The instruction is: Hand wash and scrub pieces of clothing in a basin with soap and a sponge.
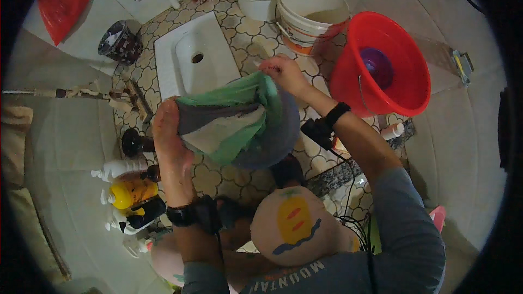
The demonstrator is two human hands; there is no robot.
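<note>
L hand is holding the L edge of a green-and-grey cloth, thumb lying along the edge; its grip is clamping on the fabric, tho most fingers are hiding underneath. R hand is pinching the cloth's upper R edge, grip closing on it w/ fingertips together. Cloth is spreading btwn both hands in front of the person, folds bunching twd the R side; a grey rounded thing is showing under & R of it, exact kind unclear. Dark straps are circling both wrists.

Just beyond, a white squat toilet is sitting in the patterned floor. Far R, a red bucket is holding a purple bowl; a whitish bucket is standing beside it. On the L, a yellow bottle is standing among other pump bottles nr the wall.
</note>
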